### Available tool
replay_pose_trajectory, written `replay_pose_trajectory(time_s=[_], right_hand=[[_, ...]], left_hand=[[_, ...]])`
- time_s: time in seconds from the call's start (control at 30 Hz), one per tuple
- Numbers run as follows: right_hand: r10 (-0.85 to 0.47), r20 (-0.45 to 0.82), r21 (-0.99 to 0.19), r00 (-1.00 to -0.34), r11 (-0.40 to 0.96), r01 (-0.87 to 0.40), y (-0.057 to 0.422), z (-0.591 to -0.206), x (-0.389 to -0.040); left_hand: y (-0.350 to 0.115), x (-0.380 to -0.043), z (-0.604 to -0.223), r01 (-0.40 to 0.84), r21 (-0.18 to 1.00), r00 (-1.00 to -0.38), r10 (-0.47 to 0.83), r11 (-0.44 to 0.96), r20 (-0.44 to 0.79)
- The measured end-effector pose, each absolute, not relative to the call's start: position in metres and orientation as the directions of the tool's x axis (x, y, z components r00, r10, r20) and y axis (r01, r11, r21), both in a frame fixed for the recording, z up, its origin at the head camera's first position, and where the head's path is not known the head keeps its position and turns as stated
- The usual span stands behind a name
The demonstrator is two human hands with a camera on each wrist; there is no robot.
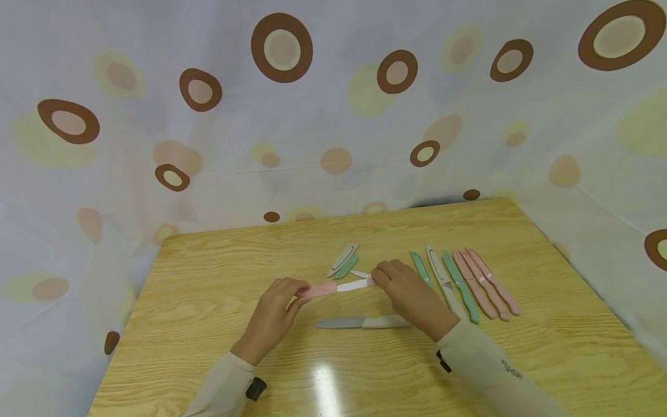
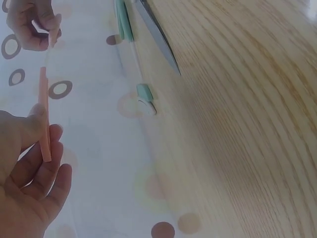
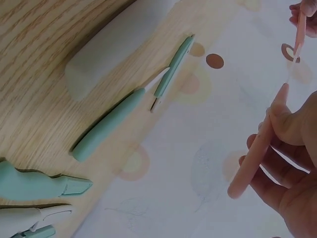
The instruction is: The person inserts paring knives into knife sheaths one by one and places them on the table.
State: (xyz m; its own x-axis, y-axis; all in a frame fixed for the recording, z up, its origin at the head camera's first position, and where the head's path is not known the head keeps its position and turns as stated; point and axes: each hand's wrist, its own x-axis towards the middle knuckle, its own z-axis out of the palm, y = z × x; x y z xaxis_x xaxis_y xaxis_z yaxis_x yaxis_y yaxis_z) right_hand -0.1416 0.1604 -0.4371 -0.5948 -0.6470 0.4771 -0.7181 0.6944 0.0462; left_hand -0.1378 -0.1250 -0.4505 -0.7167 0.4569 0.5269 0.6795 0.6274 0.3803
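Between thumb and fingers, my left hand (image 1: 276,310) holds a pink knife sheath (image 1: 320,289). My right hand (image 1: 411,295) grips the pink handle (image 3: 252,156) of a knife, mostly covered by the fingers in the head view. Its white blade (image 1: 352,285) spans the gap between handle and sheath, pointing left with its tip end at the sheath's mouth. Both wrist views show the two pink pieces lined up, held above the table. Nearer me lies a knife with a white handle (image 1: 385,321) and a bare grey blade (image 1: 341,322).
Beyond the hands lie a white sheath (image 1: 342,259), a green sheath (image 1: 346,266) and a green-handled knife (image 3: 109,124) with a white blade. At the right, green, white and pink knives (image 1: 476,284) lie side by side on the wooden table (image 1: 208,301). Patterned cloth (image 1: 333,116) hangs behind.
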Motion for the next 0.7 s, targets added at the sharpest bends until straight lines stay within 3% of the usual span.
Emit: replay_pose_trajectory(time_s=[0.23,0.7], right_hand=[[-0.692,0.477,0.088,-0.541,0.650,-0.755,0.144,-0.439,-0.134],[-0.673,0.442,0.050,-0.594,0.679,-0.732,0.139,-0.441,-0.128]], left_hand=[[-0.112,-0.136,-0.452,0.738,0.311,-0.658,0.533,0.600,0.532],[-0.105,-0.139,-0.450,0.756,0.325,-0.642,0.549,0.568,0.535]])
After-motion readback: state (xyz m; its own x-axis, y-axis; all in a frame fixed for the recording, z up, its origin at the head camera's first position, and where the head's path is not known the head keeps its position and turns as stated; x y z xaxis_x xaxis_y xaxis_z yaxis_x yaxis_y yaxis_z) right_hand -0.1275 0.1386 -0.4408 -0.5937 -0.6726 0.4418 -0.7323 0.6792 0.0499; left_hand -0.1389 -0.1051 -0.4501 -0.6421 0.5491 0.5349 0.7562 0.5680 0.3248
